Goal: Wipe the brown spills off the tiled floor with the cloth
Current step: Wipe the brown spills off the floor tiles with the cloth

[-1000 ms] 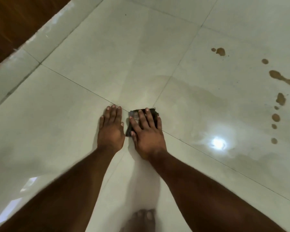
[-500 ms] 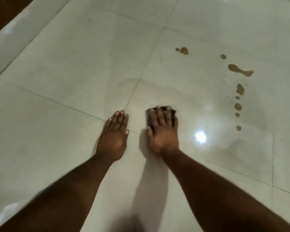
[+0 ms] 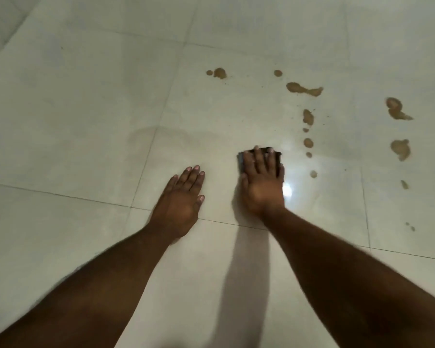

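Pressing flat, the right hand (image 3: 263, 189) lies palm down with its fingers (image 3: 258, 160) stretched forward and close together over a small dark folded cloth (image 3: 241, 160); the fingers are extended rather than curled, so the cloth is pinned to the floor and not gripped. Only the cloth's far edge and its left side show past the fingertips and knuckles, and its fabric is too dark to make out in detail.

The left hand (image 3: 180, 202) rests palm down on the glossy pale tiled floor (image 3: 86, 121), just beside the right hand and apart from the cloth, fingers straight and together, thumb out to the side, holding nothing. Both bare forearms run back toward the bottom corners of the view, and a soft shadow falls on the tile between them.

A bright spot of reflected light (image 3: 288, 190) sits on the tile touching the right edge of the right hand. Just beyond it, near the cloth's right side, a line of small brown spills (image 3: 308, 142) runs away from the person, joined farther off by a longer smear and a pair of blobs to its left. More brown patches lie well apart to the right. A faint damp sheen (image 3: 146, 133) marks the tile ahead of the left hand.
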